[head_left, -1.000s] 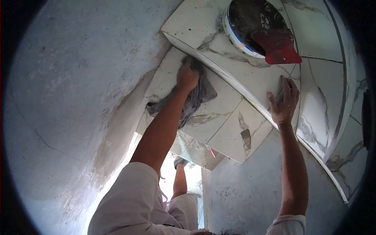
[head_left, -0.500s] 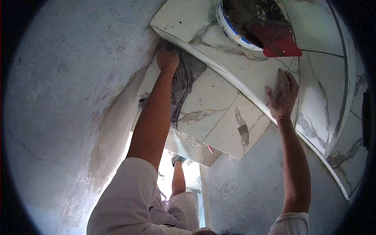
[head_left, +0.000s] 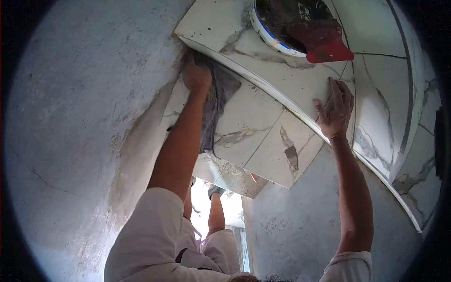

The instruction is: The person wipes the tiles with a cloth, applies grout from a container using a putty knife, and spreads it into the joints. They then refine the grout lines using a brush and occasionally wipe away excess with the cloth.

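Grey cloth (head_left: 217, 96): clenches it in left hand (head_left: 195, 76) on lower step (head_left: 251, 124), far left. Rests right hand (head_left: 337, 112), with released grip, on upper step (head_left: 277, 77) at right.

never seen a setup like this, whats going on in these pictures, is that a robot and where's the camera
There is no machine: these are a person's own bare hands, seen from a camera worn on the head, looking forward and down. The left hand holds a crumpled dark-grey cloth on the lower white, grey-veined tiled step, close to the blue-grey wall. The right hand is spread on the upper white tiled step. On that upper step stands a round white bucket with a blue band, dark inside; a flat red scraper lies across its rim.
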### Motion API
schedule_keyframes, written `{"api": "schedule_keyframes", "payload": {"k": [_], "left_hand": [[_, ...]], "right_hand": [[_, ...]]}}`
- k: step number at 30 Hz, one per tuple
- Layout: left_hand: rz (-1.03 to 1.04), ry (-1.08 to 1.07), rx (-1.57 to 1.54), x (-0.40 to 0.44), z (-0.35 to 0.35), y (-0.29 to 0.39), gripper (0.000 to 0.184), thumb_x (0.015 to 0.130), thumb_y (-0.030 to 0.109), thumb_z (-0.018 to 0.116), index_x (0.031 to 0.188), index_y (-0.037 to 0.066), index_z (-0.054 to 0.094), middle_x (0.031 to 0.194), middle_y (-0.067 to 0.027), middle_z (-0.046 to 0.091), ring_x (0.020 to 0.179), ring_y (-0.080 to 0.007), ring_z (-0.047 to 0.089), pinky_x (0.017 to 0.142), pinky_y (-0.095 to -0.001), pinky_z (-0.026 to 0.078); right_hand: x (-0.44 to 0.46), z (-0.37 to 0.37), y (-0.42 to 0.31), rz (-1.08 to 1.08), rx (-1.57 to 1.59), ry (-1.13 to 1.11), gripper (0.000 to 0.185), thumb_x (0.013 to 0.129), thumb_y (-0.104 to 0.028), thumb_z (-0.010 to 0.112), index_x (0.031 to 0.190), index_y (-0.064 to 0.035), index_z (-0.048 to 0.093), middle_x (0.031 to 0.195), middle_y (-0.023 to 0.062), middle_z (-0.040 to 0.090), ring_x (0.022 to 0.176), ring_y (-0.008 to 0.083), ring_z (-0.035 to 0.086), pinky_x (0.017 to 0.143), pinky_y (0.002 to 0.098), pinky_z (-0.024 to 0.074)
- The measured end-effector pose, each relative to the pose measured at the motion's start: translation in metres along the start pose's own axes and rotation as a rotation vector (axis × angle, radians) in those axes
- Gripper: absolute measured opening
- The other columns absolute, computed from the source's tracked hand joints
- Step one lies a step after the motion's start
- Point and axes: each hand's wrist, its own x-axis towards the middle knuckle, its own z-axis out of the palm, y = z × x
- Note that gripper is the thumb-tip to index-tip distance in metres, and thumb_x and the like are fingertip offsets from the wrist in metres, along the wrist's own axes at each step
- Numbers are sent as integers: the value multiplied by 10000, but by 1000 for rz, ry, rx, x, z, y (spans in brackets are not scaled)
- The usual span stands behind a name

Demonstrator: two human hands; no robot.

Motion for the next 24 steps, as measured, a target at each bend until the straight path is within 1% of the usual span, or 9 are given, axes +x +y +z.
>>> {"api": "schedule_keyframes", "payload": {"k": [5,7,9,11,14,15,17,20,24], "left_hand": [[-241,-242,-49,10,5,11,506,835,195,536,1293,-15,493,1211,-263,568,1127,-417,536,946,-468,435],[-132,-245,-47,-12,14,4,444,815,160,540,1238,27,543,1135,-246,613,1023,-426,595,875,-495,474],[-59,-305,-151,-52,17,18,465,798,149,546,1240,5,536,1110,-259,616,1028,-421,590,890,-493,462],[75,-517,-28,-92,28,19,479,795,130,540,1253,-10,525,1120,-274,603,1057,-415,574,923,-481,444],[90,-375,-124,-113,25,20,475,801,125,533,1253,-21,523,1154,-283,581,1076,-417,557,953,-466,429],[-104,-311,-159,-98,13,24,466,813,116,530,1253,-36,518,1223,-280,546,1116,-418,538,981,-445,416],[-71,-77,-104,-59,10,2,466,840,85,504,1283,-58,476,1295,-285,494,1205,-408,485,1020,-424,383],[-72,-124,59,6,5,-11,498,808,87,525,1296,-5,489,1221,-271,554,1132,-423,530,979,-457,415],[-92,-158,101,8,12,2,497,799,127,545,1283,25,500,1126,-236,619,1025,-411,597,888,-485,468]], "right_hand": [[5,0,-1,-4,-8,15,705,823,-590,588,1327,-106,493,1269,139,466,1148,331,451,986,476,348],[2,0,-2,-18,-30,22,698,829,-590,580,1323,-104,498,1270,143,465,1155,333,449,992,474,346],[3,1,-2,-11,-24,31,700,828,-588,581,1320,-97,500,1269,145,467,1158,336,448,996,474,343],[1,0,1,-5,-27,27,703,828,-586,583,1318,-89,502,1268,147,469,1161,339,446,1000,474,341],[3,1,3,-18,-21,12,717,819,-588,591,1310,-73,506,1265,150,474,1165,341,446,1004,478,337],[2,-1,1,-8,-13,11,717,817,-585,596,1311,-73,506,1264,149,476,1166,339,446,1005,478,337],[0,-2,-1,6,-11,4,717,815,-582,601,1311,-73,505,1263,148,478,1166,338,446,1005,478,337],[1,-1,0,6,-9,11,702,817,-574,603,1313,-88,508,1261,144,478,1167,336,445,1004,477,340],[0,0,-4,-1,-21,22,684,820,-563,604,1317,-105,506,1251,142,480,1160,332,445,1000,478,343]]}}
